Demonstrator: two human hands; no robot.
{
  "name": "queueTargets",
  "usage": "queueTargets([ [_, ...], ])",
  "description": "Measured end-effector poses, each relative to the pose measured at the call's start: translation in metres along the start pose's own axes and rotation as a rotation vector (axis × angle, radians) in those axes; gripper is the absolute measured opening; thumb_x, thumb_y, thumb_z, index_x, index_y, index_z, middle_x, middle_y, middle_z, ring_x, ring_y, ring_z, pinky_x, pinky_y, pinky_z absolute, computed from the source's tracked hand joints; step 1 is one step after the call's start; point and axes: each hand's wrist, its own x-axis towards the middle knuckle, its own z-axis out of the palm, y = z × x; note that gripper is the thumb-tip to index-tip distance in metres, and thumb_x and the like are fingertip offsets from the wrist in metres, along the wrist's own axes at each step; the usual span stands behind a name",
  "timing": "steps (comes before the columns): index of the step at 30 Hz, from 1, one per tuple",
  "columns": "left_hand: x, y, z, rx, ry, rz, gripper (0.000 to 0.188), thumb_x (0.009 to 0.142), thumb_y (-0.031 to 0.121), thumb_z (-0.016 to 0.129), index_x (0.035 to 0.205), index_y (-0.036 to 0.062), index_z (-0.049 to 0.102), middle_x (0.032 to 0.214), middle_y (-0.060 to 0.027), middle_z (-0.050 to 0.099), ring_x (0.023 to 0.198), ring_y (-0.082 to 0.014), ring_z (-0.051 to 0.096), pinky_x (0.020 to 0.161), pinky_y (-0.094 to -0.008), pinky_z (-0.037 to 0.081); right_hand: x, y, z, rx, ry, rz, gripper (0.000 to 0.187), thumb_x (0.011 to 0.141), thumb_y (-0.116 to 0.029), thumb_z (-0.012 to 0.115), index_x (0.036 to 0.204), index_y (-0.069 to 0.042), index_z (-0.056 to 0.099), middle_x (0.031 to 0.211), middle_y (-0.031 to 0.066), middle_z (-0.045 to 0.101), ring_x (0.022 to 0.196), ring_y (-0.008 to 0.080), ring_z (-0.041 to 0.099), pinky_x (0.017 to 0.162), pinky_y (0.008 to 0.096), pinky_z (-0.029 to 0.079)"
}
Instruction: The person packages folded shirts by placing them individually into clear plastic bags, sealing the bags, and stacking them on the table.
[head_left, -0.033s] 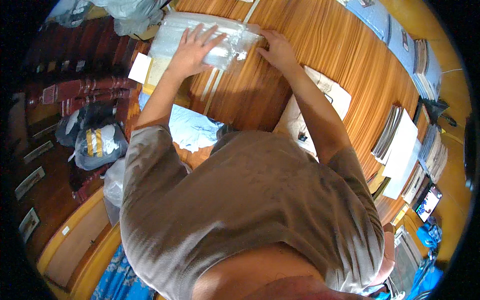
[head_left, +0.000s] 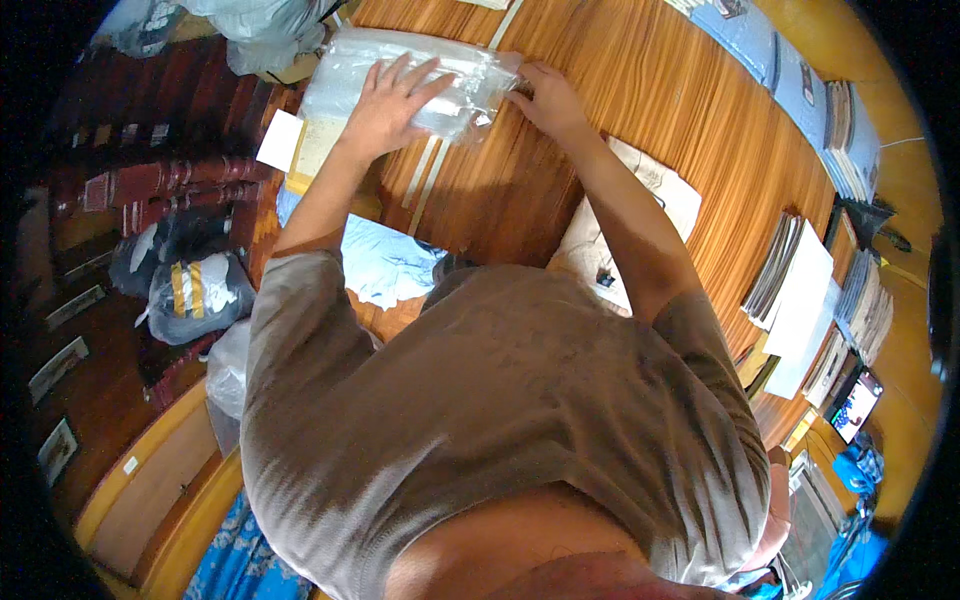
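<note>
A flat stack of clear plastic bags [head_left: 335, 82] lies at the far left of the wooden table. My left hand [head_left: 388, 108] rests on the stack, fingers spread and pressed flat against the plastic. At the stack's right edge is my right hand [head_left: 552, 100], its fingertips touching the plastic corner. A gap shows between its thumb and bent fingers. Glare on the plastic hides how many layers there are.
Beside my right forearm lies a pale cloth bag [head_left: 660, 185]. Stacks of booklets [head_left: 775, 270] and blue packs [head_left: 800, 85] line the table's right edge. A light blue cloth [head_left: 385, 262] hangs near my lap. Stuffed plastic sacks [head_left: 205, 290] stand at left.
My right hand has shifted slightly left, toward the plastic. My left hand stays spread on the stack.
</note>
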Motion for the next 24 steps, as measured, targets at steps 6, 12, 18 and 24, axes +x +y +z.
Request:
queueTargets([
  [6, -0.006, 0.001, -0.026, -0.402, 0.447, -0.154, 0.062, 0.071, 0.006, 0.084, 0.131, 0.0201, 0.070, 0.129, -0.0066, 0.072, 0.120, -0.0312, 0.066, 0.103, -0.0389, 0.054, 0.037, -0.031, -0.052, 0.334, -0.110, 0.016, 0.020, 0.097, -0.019, 0.072, 0.109, -0.004, 0.075, 0.103, 0.0168, 0.076, 0.092, 0.0319, 0.073, 0.084, 0.0391, 0.059],
  [12, -0.019, 0.067, -0.068, -1.209, 0.694, -0.603, 0.056, 0.076, 0.003, 0.089, 0.127, -0.0053, 0.067, 0.122, -0.0115, 0.074, 0.111, -0.0166, 0.068, 0.097, -0.0344, 0.055, 0.081, -0.153, -0.200, 0.313, -0.080, -0.085, 0.015, 0.097, -0.012, 0.074, 0.110, -0.006, 0.074, 0.104, 0.0029, 0.076, 0.090, 0.0123, 0.072, 0.078, 0.0269, 0.058],
  [18, -0.031, 0.100, -0.028, -1.459, 0.609, -0.344, 0.097, 0.072, 0.008, 0.093, 0.153, -0.0011, 0.041, 0.145, -0.0143, 0.056, 0.133, -0.0262, 0.055, 0.112, -0.0418, 0.045, 0.064, -0.164, -0.199, -0.034, -0.205, -0.193, 0.014, 0.092, -0.013, 0.078, 0.103, -0.005, 0.074, 0.090, 0.0089, 0.070, 0.075, 0.0227, 0.071, 0.064, 0.0324, 0.056],
  [24, -0.014, 0.105, -0.041, -1.486, 0.673, -0.057, 0.129, 0.064, 0.029, 0.101, 0.161, 0.0004, 0.022, 0.154, -0.0186, 0.046, 0.142, -0.0297, 0.046, 0.117, -0.0452, 0.038, 0.042, -0.179, -0.205, -0.362, -0.305, -0.115, 0.011, 0.092, -0.020, 0.075, 0.097, -0.010, 0.077, 0.088, 0.0079, 0.073, 0.079, 0.0296, 0.073, 0.068, 0.0411, 0.058],
])
